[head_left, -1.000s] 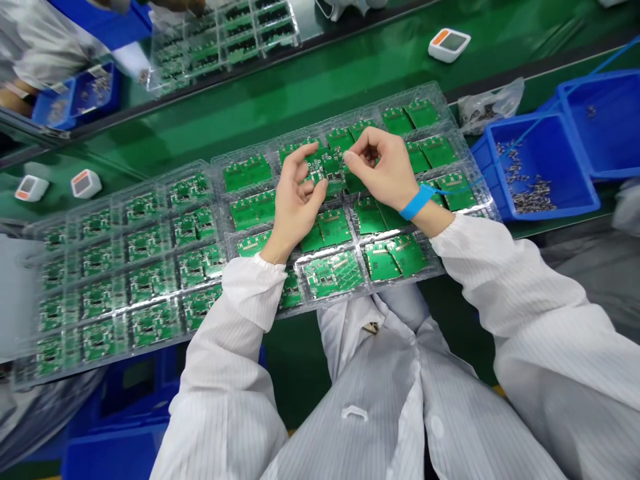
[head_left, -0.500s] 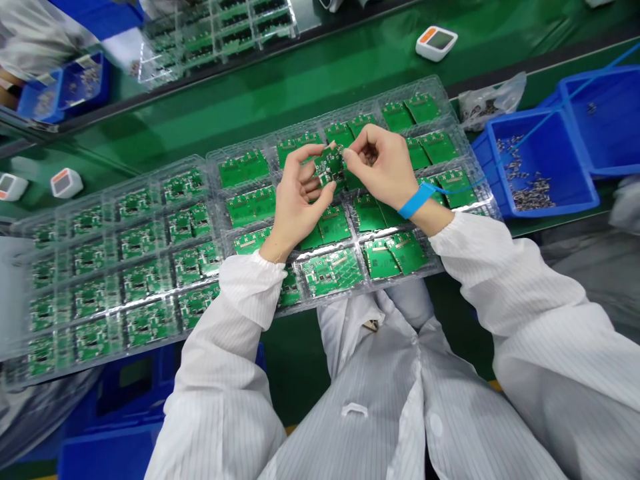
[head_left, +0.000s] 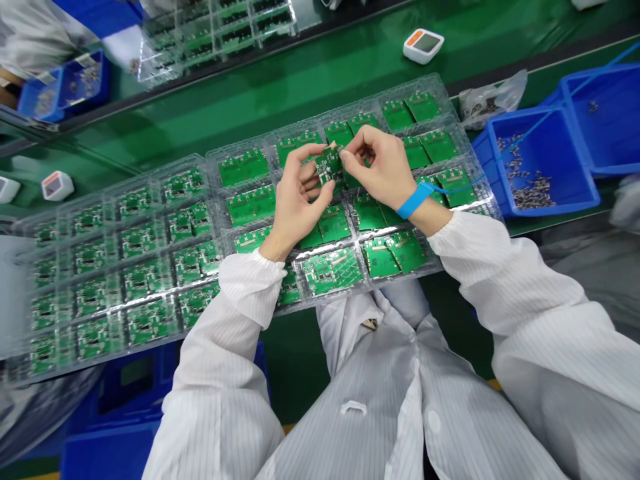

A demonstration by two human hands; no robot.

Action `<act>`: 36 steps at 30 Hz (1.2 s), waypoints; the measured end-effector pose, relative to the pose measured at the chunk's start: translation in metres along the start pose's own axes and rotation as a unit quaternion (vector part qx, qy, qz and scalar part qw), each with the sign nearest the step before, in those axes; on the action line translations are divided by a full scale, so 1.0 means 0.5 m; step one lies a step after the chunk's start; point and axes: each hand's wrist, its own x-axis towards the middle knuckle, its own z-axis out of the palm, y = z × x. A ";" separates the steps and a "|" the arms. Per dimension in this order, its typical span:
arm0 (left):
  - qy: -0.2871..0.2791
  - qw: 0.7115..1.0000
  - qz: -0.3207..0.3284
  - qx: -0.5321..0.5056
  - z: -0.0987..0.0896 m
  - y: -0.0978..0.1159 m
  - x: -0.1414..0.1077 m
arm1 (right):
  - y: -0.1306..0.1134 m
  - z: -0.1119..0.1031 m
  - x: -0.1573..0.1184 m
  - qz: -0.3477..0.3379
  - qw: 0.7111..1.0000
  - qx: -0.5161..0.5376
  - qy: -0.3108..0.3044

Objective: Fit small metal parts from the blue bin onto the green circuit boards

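A small green circuit board (head_left: pixel 329 165) is held up over the right-hand clear tray (head_left: pixel 320 303). My left hand (head_left: pixel 301 197) grips it by its edges, between thumb and fingertips. At the board's right edge, my right hand (head_left: pixel 379 162) has thumb and forefinger pinched together; whatever small thing is between them is hidden. A blue wrist strap (head_left: pixel 416 201) circles my right wrist. Pairs of green circuit boards (head_left: pixel 393 255) lie in the tray's compartments beneath both hands.
Another clear tray (head_left: pixel 120 363) of populated boards adjoins on the left. Blue bins (head_left: pixel 547 208) with small metal parts stand at the right, beside a plastic bag (head_left: pixel 493 103) of parts. White-and-orange devices (head_left: pixel 423 45) ride the green belt (head_left: pixel 240 110). A co-worker's sleeve (head_left: pixel 37 40) shows far left.
The white-and-orange devices have shifted left along the green belt. My right hand has moved very slightly to the left at the board's edge; my left hand keeps its grip.
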 end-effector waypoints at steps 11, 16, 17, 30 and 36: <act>0.061 0.997 -0.026 0.032 -0.014 0.004 0.013 | -0.028 -0.004 0.014 -0.007 0.994 0.079 -0.078; 0.093 0.993 -0.073 -0.028 -0.020 0.010 0.018 | -0.127 -0.051 -0.022 -0.035 0.971 0.122 -0.200; 0.092 0.993 -0.068 -0.035 -0.018 0.012 0.018 | -0.150 -0.059 -0.039 -0.037 0.967 0.119 -0.224; 0.047 0.995 -0.074 -0.051 -0.007 0.028 0.010 | -0.190 -0.024 -0.178 -0.217 0.911 -0.287 -0.203; 0.019 0.997 -0.068 0.017 -0.009 0.074 0.018 | -0.188 -0.046 -0.195 -0.321 0.878 -0.250 -0.251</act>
